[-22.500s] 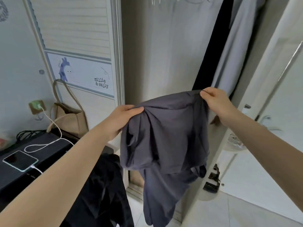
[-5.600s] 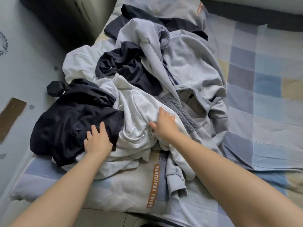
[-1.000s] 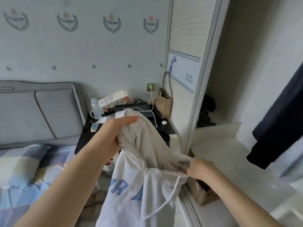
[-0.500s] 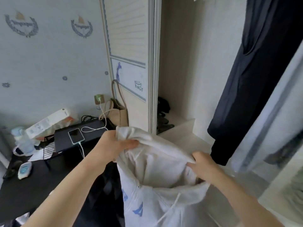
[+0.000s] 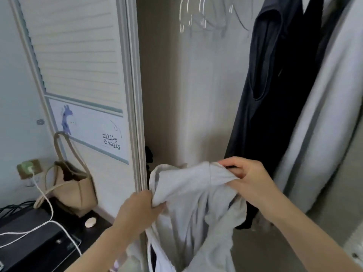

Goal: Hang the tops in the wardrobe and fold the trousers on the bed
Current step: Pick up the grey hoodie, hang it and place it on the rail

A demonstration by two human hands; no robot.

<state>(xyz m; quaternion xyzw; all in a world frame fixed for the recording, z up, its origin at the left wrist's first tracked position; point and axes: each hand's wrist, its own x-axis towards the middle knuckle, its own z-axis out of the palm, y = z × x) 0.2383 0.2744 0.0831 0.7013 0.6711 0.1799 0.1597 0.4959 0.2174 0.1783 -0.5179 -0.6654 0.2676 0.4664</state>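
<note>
I stand facing the open wardrobe (image 5: 196,95) with a pale grey hooded top (image 5: 192,205) held up in front of me, at about the level of the wardrobe's lower half and just outside its opening. My left hand (image 5: 137,211) grips the fabric at its left edge, my fingers (image 5: 157,208) curled tight and bunching the cloth in a fist. My right hand (image 5: 249,179) holds the upper right part of the top, thumb and fingers pinching a fold near the collar or hood seam. The rest of the garment hangs down between my forearms and runs out of the bottom of the view, with a white drawstring (image 5: 150,250) trailing from it.

Inside the wardrobe, clear hangers (image 5: 196,16) dangle from the top, blurred. To their right hangs a dark navy sleeveless garment (image 5: 271,95), and just beside it, further right, a long light grey garment (image 5: 324,114). My right hand is near the lower part of the dark one, though I cannot tell whether it touches.

To the left, the wardrobe's sliding door (image 5: 78,75) carries a slatted panel and a band printed with a small blue animal and "millie & sally". A beige tote bag (image 5: 68,187) leans against it on a dark surface (image 5: 39,242), where a white charging cable (image 5: 45,213) runs down from a wall socket (image 5: 29,169) to a phone (image 5: 68,246). A small pale round object (image 5: 90,222) lies near the bag.
</note>
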